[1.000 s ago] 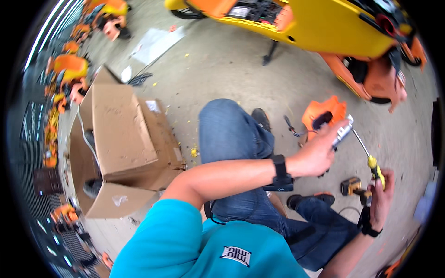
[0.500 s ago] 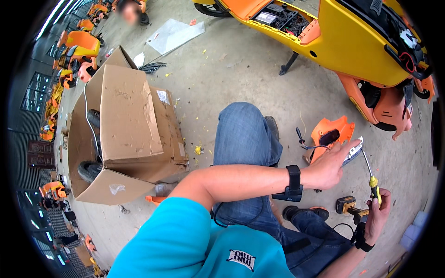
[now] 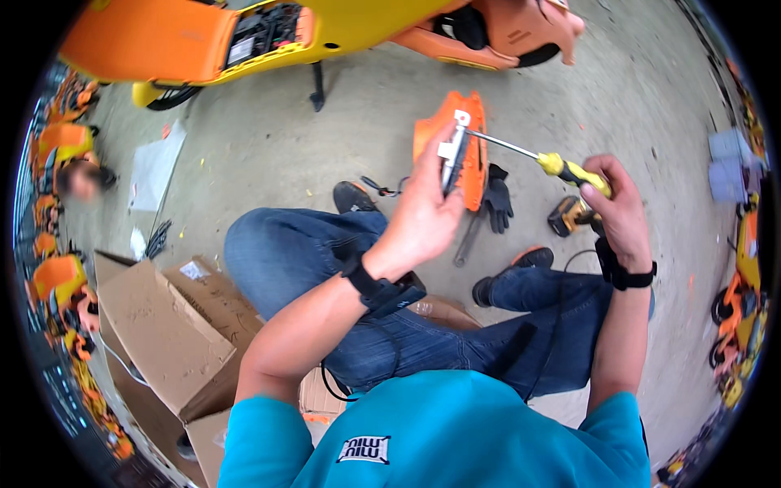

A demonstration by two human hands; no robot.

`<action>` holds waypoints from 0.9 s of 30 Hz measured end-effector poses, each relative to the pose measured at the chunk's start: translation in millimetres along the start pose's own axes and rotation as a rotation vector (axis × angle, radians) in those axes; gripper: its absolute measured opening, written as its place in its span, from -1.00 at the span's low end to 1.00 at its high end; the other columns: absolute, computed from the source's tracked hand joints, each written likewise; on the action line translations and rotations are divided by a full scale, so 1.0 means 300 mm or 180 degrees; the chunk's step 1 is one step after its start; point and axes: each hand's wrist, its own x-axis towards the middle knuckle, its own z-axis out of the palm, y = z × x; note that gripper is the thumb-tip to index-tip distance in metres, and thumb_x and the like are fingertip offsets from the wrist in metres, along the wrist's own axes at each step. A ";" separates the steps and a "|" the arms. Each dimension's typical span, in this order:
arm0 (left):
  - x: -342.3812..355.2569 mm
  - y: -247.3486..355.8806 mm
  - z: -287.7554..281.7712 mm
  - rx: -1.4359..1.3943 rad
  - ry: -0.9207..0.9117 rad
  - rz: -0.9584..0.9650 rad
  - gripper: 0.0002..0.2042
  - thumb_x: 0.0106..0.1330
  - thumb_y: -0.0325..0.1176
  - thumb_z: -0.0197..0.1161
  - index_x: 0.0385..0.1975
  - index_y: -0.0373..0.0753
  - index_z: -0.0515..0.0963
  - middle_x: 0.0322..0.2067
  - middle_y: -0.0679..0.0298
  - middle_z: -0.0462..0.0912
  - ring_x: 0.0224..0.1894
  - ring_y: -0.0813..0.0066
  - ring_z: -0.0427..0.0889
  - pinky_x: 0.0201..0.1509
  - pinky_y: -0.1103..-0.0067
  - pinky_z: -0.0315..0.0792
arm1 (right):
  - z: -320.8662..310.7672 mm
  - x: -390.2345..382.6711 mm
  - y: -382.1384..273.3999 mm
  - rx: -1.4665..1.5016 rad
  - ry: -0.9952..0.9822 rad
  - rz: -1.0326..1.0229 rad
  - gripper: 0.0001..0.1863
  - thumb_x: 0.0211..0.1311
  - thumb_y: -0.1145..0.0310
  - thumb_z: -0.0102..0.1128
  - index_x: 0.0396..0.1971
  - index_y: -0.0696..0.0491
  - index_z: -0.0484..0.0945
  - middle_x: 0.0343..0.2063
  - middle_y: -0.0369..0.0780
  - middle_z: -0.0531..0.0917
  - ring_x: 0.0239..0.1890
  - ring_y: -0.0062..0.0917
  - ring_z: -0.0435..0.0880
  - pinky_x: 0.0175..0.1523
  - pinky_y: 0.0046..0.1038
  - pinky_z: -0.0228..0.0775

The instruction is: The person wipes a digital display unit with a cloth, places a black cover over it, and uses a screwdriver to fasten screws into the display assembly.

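Observation:
My left hand (image 3: pixel 419 215) grips an orange plastic scooter panel (image 3: pixel 474 175) from its left side, thumb and fingers around a slim white-and-dark part (image 3: pixel 452 154) along it. A white tab shows at that part's upper end. In my right hand (image 3: pixel 622 211) is a screwdriver (image 3: pixel 551 164) with a yellow-and-black handle. Its metal shaft points left, and the tip meets or lies very near the upper end of the white part; exact contact cannot be made out. Beneath the panel, a dark glove (image 3: pixel 499 207) and a wrench (image 3: pixel 466 244) lie on the concrete floor.
A yellow-and-orange scooter (image 3: pixel 358 37) stands on its kickstand ahead. A cordless drill (image 3: pixel 561 215) rests on the floor by my right hand. An open cardboard box (image 3: pixel 167 333) is at the left. Bluish bins (image 3: pixel 728 179) stand far right.
The whole view has swung to the right, so the scooter and box sit further left. The screwdriver has tipped from steep to nearly level, its tip still by the white part.

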 end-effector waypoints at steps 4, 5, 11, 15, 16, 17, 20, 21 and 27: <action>-0.006 0.026 0.012 -0.0002 -0.0062 -0.0213 -0.28 0.25 -0.68 -0.02 0.45 -0.12 -0.02 -0.04 0.26 0.41 -0.10 0.58 0.43 0.07 0.59 0.39 | -0.018 -0.006 0.022 0.0189 -0.0057 -0.0002 -0.75 0.20 0.44 0.32 -0.16 0.06 0.49 -0.37 -0.45 0.45 -0.34 -0.79 0.36 -0.25 -0.69 0.18; -0.008 0.023 0.012 0.0054 -0.0042 -0.0159 -0.28 0.25 -0.68 -0.02 0.45 -0.12 -0.02 -0.04 0.26 0.41 -0.10 0.58 0.43 0.06 0.59 0.39 | -0.019 -0.008 0.022 0.0210 -0.0075 0.0020 -0.75 0.20 0.43 0.33 -0.16 0.06 0.50 -0.38 -0.45 0.45 -0.35 -0.80 0.35 -0.26 -0.70 0.18; -0.015 0.026 0.005 0.0133 -0.0036 -0.0155 -0.27 0.26 -0.66 -0.02 0.46 -0.12 -0.03 0.04 0.25 0.42 -0.04 0.58 0.47 0.06 0.61 0.40 | -0.029 -0.018 0.016 0.0321 -0.0306 0.0255 -0.76 0.27 0.33 0.31 -0.15 0.10 0.54 -0.37 -0.39 0.57 -0.33 -0.76 0.49 -0.23 -0.66 0.34; -0.013 -0.002 0.004 0.0347 0.0034 0.0129 -0.28 0.27 -0.66 -0.02 0.46 -0.12 -0.02 0.13 0.25 0.37 0.00 0.54 0.47 0.11 0.60 0.41 | -0.034 -0.027 0.021 0.0460 -0.0561 0.0434 -0.75 0.40 0.26 0.17 -0.12 0.14 0.53 -0.36 -0.35 0.60 -0.34 -0.71 0.55 -0.26 -0.64 0.39; -0.014 0.022 0.008 0.0031 -0.0023 -0.0007 -0.27 0.26 -0.67 -0.02 0.46 -0.12 -0.02 0.13 0.26 0.36 0.03 0.53 0.46 0.15 0.58 0.39 | -0.040 -0.026 0.017 0.0487 -0.0657 0.0493 -0.75 0.40 0.26 0.16 -0.12 0.14 0.53 -0.36 -0.35 0.60 -0.35 -0.72 0.55 -0.26 -0.64 0.39; -0.014 0.030 0.010 -0.0022 -0.0047 -0.0014 -0.27 0.26 -0.67 -0.02 0.46 -0.11 -0.02 0.11 0.27 0.36 0.03 0.53 0.45 0.17 0.56 0.38 | -0.042 -0.027 0.010 0.0517 -0.0750 0.0553 -0.75 0.41 0.25 0.14 -0.12 0.14 0.54 -0.37 -0.35 0.60 -0.36 -0.72 0.55 -0.27 -0.64 0.39; -0.008 0.046 0.007 0.0023 -0.0072 -0.0028 -0.26 0.24 -0.68 -0.02 0.46 -0.14 -0.03 0.04 0.27 0.39 0.02 0.52 0.44 0.17 0.55 0.37 | -0.056 -0.022 0.028 0.0671 -0.0980 0.0613 -0.70 0.45 0.18 0.08 -0.11 0.12 0.55 -0.41 -0.35 0.60 -0.40 -0.74 0.54 -0.29 -0.66 0.40; 0.004 0.039 0.009 -0.0066 -0.0024 0.0039 -0.26 0.24 -0.67 -0.02 0.46 -0.14 -0.04 0.03 0.26 0.40 0.01 0.50 0.45 0.14 0.55 0.40 | -0.068 -0.021 0.036 0.0752 -0.1037 0.0606 -0.69 0.46 0.16 0.07 -0.11 0.12 0.55 -0.42 -0.35 0.60 -0.41 -0.74 0.54 -0.30 -0.66 0.39; 0.056 0.084 -0.041 -0.0988 0.0267 -0.0477 -0.60 0.35 -0.56 0.01 0.18 -0.35 0.21 0.06 -0.01 0.50 0.03 0.21 0.62 0.00 0.34 0.61 | -0.224 -0.117 0.012 0.1749 -0.0350 0.0167 -0.64 0.46 0.16 0.06 -0.03 0.16 0.54 -0.37 -0.25 0.60 -0.43 -0.66 0.53 -0.31 -0.62 0.42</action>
